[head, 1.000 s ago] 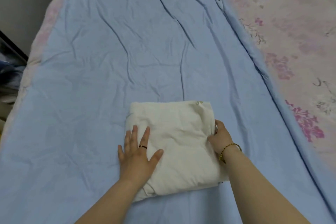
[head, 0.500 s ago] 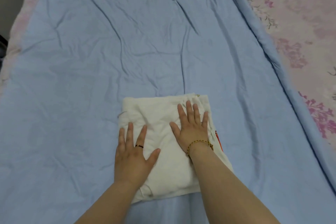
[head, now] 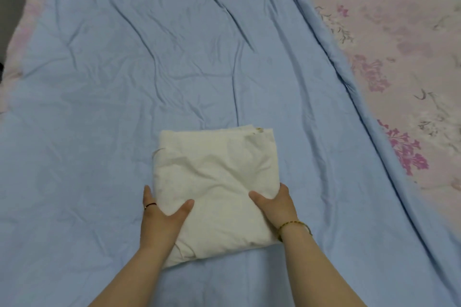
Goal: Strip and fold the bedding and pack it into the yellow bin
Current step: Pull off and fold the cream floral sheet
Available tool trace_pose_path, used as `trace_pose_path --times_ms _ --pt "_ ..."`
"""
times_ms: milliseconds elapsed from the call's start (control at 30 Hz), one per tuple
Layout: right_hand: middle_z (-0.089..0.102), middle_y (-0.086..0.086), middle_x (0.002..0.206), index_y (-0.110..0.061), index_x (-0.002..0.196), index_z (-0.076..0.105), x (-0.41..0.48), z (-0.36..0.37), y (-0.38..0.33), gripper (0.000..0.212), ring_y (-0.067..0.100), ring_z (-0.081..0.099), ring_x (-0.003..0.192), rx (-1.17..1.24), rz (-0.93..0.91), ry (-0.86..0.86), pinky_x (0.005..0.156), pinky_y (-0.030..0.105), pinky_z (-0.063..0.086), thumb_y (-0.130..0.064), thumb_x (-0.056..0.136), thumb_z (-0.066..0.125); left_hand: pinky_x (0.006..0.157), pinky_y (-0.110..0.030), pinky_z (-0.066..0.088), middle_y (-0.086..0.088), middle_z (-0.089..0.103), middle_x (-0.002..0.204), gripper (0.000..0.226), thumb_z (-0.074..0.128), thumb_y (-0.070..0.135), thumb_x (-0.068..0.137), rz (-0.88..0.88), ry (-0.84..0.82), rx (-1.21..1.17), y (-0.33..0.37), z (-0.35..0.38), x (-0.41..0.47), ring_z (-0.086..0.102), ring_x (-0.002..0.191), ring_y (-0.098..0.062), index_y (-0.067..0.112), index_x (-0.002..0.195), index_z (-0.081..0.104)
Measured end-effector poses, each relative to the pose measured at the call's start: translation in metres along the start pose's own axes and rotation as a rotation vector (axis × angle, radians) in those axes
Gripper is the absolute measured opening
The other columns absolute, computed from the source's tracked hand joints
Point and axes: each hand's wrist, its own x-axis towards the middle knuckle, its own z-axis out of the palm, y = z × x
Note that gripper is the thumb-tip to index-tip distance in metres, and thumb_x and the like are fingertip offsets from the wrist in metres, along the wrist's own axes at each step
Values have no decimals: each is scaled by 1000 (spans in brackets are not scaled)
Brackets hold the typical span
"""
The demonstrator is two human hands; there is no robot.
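Observation:
A cream-white folded cloth [head: 217, 174] lies as a thick square bundle on the wrinkled blue sheet [head: 124, 82], in the lower middle of the head view. My left hand [head: 162, 214] grips the bundle's left edge, thumb on top and fingers tucked under it. My right hand [head: 277, 204] grips the right edge the same way, thumb lying on the cloth and fingers hidden beneath. A dark ring sits on a left finger and a beaded bracelet on my right wrist. The yellow bin is not in view.
The blue sheet covers most of the bed. A pink floral quilt or mattress cover [head: 399, 57] lies along the right side. A pink fabric edge [head: 22, 40] shows at the far left, with dark floor beyond it.
Both hands were pressing flat on top of the folded cloth; they have slid outward and back to its side edges, with fingers now tucked under it.

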Motion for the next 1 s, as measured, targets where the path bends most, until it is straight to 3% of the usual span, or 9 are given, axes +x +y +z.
trace_pose_path --times_ms 200,300,367,433,533,700,800,900,1000 --pt "61 5 109 -14 115 57 -13 -25 -21 38 21 57 95 81 33 -265 80 27 47 -25 81 69 83 -30 42 -18 53 129 62 72 20 79 -174 -136 -186 13 -23 -4 54 100 -27 -1 130 44" --pt "65 -2 94 -18 98 59 -35 -33 -19 23 14 62 83 185 -19 -305 66 21 47 -24 79 72 82 -32 44 -16 56 126 92 84 33 54 -128 -201 -273 20 -37 -19 55 96 -24 3 131 44" --pt "66 -5 92 -23 94 59 -50 -38 -15 32 10 63 82 225 -48 -320 63 20 47 -30 67 74 82 -32 46 -13 58 122 108 79 38 33 -96 -211 -285 24 -46 -36 57 97 -26 7 130 44" --pt "67 -6 94 -25 94 59 -69 -44 -12 40 10 63 85 260 -67 -337 63 19 48 -34 57 69 77 -31 48 -8 60 113 108 76 40 25 -59 -238 -305 28 -56 -56 60 94 -23 11 124 46" --pt "67 -5 97 -26 94 58 -98 -49 -10 45 11 64 88 296 -112 -337 64 19 49 -37 52 71 66 -27 47 1 61 100 90 78 33 35 4 -273 -319 36 -75 -84 59 88 -15 15 117 46" --pt "67 -7 89 -24 92 60 -148 -49 -25 43 9 64 82 281 -215 -319 53 12 48 -36 52 72 64 -26 46 4 60 95 73 76 35 41 40 -228 -331 37 -116 -126 59 85 -14 18 106 48" --pt "66 -8 87 -24 89 59 -177 -40 -43 24 8 63 79 267 -270 -323 51 10 47 -25 71 75 69 -30 46 3 59 94 67 72 30 49 56 -175 -386 33 -144 -140 58 85 -17 14 109 47" --pt "66 -9 88 -25 90 59 -202 -23 -58 25 8 63 82 240 -329 -307 57 15 47 -25 72 75 79 -34 45 0 60 93 55 79 18 70 76 -145 -434 23 -175 -143 57 87 -22 11 115 49" --pt "65 -9 89 -26 89 58 -231 7 -73 15 7 62 82 214 -375 -280 58 15 46 -17 82 68 87 -36 45 -2 60 100 47 68 18 82 83 -131 -485 9 -216 -139 58 93 -25 10 123 48"
